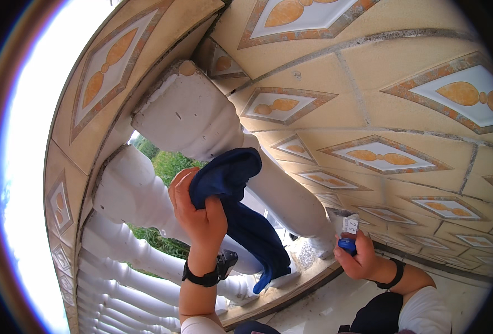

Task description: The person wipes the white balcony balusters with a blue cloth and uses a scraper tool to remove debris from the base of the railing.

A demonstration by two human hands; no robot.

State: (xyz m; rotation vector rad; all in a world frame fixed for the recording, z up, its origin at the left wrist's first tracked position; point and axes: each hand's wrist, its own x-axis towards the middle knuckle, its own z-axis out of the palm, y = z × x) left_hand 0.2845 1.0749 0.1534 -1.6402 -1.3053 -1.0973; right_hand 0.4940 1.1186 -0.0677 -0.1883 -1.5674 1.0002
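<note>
My left hand (pixel 199 210) is closed on a dark blue cloth (pixel 246 220), bunched at its top against a white baluster (pixel 282 186). The cloth's long end hangs down beside the baluster, reaching close to the ledge at its foot. Low at the right, my right hand (pixel 359 257) grips a blue-handled, scraper-like tool (pixel 347 245). Its wide greyish end, carrying a white label, points up near the baluster's base; the fingers hide part of the handle, and I cannot make out its exact kind.
More white balusters (pixel 140 245) run in a row to the lower left, with greenery behind the gaps. A tiled wall (pixel 335 83) with diamond patterns rises on the right. A tiled rail (pixel 99 72) curves along the top left. The balusters stand on a ledge (pixel 308 286) above a pale floor (pixel 308 314).
</note>
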